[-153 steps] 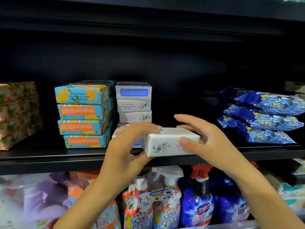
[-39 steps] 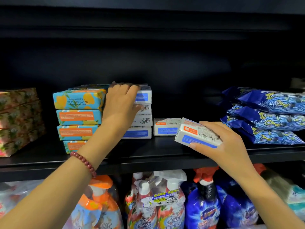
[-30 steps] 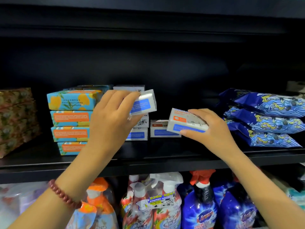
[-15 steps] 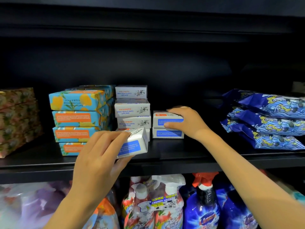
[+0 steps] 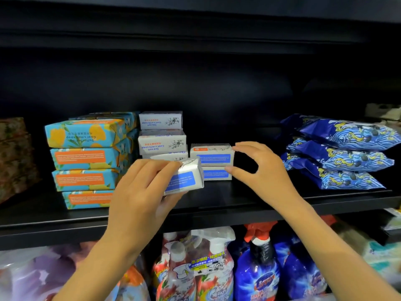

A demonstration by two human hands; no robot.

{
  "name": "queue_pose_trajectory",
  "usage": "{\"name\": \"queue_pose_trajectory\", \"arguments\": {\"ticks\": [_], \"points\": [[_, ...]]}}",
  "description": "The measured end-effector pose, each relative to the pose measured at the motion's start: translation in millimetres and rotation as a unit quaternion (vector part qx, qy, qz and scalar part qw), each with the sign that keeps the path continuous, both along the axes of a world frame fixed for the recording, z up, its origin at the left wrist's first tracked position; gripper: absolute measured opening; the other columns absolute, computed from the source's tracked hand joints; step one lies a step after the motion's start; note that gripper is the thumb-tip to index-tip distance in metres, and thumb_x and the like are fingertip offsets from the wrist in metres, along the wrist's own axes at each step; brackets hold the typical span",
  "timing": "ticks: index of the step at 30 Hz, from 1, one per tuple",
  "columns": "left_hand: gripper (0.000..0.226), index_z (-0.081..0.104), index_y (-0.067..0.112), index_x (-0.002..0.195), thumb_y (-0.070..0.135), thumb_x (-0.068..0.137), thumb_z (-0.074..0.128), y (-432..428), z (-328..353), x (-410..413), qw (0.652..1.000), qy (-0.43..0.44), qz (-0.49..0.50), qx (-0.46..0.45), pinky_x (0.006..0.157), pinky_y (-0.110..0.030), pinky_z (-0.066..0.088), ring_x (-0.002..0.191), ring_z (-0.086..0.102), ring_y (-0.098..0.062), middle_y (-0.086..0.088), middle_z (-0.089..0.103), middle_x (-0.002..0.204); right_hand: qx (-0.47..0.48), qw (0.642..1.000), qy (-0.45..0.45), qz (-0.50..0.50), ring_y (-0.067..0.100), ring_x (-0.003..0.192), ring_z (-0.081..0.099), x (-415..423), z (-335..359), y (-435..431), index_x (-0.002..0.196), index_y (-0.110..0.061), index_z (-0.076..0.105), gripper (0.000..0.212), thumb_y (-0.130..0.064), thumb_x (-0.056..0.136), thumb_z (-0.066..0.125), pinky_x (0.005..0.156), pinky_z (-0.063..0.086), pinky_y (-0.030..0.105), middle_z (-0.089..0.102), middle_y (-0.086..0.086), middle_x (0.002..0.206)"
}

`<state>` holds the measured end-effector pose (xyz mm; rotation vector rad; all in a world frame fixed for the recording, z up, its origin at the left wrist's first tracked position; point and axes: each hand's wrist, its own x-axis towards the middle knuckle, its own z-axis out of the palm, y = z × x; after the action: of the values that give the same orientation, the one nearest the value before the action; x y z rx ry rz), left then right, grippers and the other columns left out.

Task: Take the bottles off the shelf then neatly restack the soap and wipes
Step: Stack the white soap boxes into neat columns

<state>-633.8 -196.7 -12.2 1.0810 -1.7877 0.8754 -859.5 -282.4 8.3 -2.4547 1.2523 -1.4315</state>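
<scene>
My left hand (image 5: pixel 141 192) grips a white soap box with a blue label (image 5: pixel 185 178), tilted, just above the black shelf (image 5: pixel 238 206) in front of the tall white soap stack (image 5: pixel 161 140). To its right stands a short stack of two white soap boxes (image 5: pixel 211 157). My right hand (image 5: pixel 267 170) is beside that short stack's right end, fingers and thumb spread in a loose curve and holding nothing. Blue and orange soap boxes (image 5: pixel 86 159) are stacked at the left. Three blue wipes packs (image 5: pixel 342 153) lie piled at the right.
Brown floral packs (image 5: pixel 13 153) sit at the shelf's far left. On the shelf below stand spray bottles, red and white ones (image 5: pixel 195 268) and blue ones (image 5: pixel 258 270), with pale bags at the lower left. Bare shelf lies between the short soap stack and the wipes.
My right hand has let go of the top box of the short stack and drawn back to its right end. My left hand has brought its soap box rightward toward that stack.
</scene>
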Motion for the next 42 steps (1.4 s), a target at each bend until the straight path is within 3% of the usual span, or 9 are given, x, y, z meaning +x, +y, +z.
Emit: {"name": "queue_pose_trajectory", "arguments": {"ticks": [3,6,13,19,21,23,25,31,42], "points": [[0.040,0.065,-0.001,0.109,0.030,0.084,0.061,-16,14,-16,1.000,-0.007,-0.012,0.002,0.077,-0.028,0.038,0.093,0.050,-0.023,-0.014,0.066,0.101,0.077,0.995,0.039,0.058,-0.008,0.107,0.051,-16,-16,21,0.113,-0.022,0.067,0.046,-0.040,0.072,0.075,0.091,0.031,0.001,0.057,-0.021,0.112],[0.041,0.064,0.001,0.111,0.021,0.076,0.075,-37,26,-32,1.000,-0.012,-0.021,0.017,0.077,-0.029,0.038,0.094,0.053,-0.025,-0.013,0.066,0.102,0.140,0.981,0.106,0.084,-0.010,0.110,0.051,-22,-26,29,0.113,-0.027,0.067,0.051,-0.046,0.067,0.077,0.098,0.036,0.011,0.056,-0.026,0.114],[0.043,0.064,0.003,0.113,0.023,0.076,0.070,-71,56,-63,0.998,-0.010,-0.034,0.044,0.078,-0.038,0.048,0.096,0.060,-0.031,-0.012,0.067,0.104,0.144,0.982,0.102,0.066,-0.011,0.119,0.044,-25,-34,31,0.115,-0.035,0.065,0.048,-0.047,0.070,0.076,0.105,0.034,0.019,0.056,-0.026,0.122],[0.053,0.068,0.005,0.105,0.023,0.059,0.090,-94,49,-67,0.991,-0.060,0.041,0.114,0.070,-0.033,0.054,0.083,0.066,-0.030,-0.008,0.071,0.091,0.131,0.983,0.113,0.056,-0.013,0.122,0.038,-25,-36,32,0.119,-0.040,0.061,0.051,-0.053,0.071,0.071,0.105,0.032,0.017,0.053,-0.028,0.126],[0.055,0.065,0.007,0.116,0.028,0.068,0.084,-91,48,-68,0.989,-0.054,0.049,0.131,0.078,-0.033,0.052,0.097,0.063,-0.029,-0.008,0.069,0.106,0.128,0.984,0.111,0.054,-0.015,0.121,0.037,-25,-36,33,0.119,-0.039,0.061,0.051,-0.053,0.071,0.071,0.104,0.031,0.015,0.053,-0.028,0.125],[0.059,0.048,0.014,0.137,0.036,0.086,0.066,-89,50,-67,0.985,-0.043,0.052,0.161,0.095,-0.032,0.041,0.122,0.048,-0.022,-0.003,0.056,0.132,0.126,0.984,0.112,0.052,-0.016,0.120,0.037,-25,-36,34,0.119,-0.040,0.061,0.051,-0.053,0.071,0.071,0.103,0.031,0.014,0.053,-0.028,0.125],[0.060,0.035,0.020,0.146,0.042,0.093,0.054,-86,51,-64,0.980,-0.030,0.055,0.187,0.101,-0.028,0.033,0.132,0.036,-0.016,0.002,0.045,0.143,0.125,0.984,0.114,0.051,-0.018,0.118,0.035,-25,-36,34,0.119,-0.040,0.061,0.050,-0.053,0.071,0.071,0.101,0.030,0.011,0.053,-0.030,0.124],[0.050,0.044,0.018,0.139,0.038,0.094,0.055,-83,49,-65,0.982,-0.006,0.057,0.181,0.099,-0.028,0.035,0.129,0.039,-0.016,0.001,0.049,0.139,0.122,0.985,0.116,0.049,-0.020,0.116,0.034,-26,-37,34,0.119,-0.041,0.061,0.050,-0.054,0.071,0.070,0.099,0.029,0.009,0.052,-0.031,0.124],[0.051,0.039,0.020,0.142,0.038,0.096,0.051,-85,49,-66,0.975,0.014,0.096,0.202,0.106,-0.029,0.032,0.133,0.036,-0.017,0.002,0.044,0.144,0.114,0.985,0.123,0.045,-0.018,0.116,0.036,-25,-35,36,0.119,-0.041,0.061,0.050,-0.055,0.071,0.069,0.101,0.032,0.013,0.051,-0.032,0.122]]}}
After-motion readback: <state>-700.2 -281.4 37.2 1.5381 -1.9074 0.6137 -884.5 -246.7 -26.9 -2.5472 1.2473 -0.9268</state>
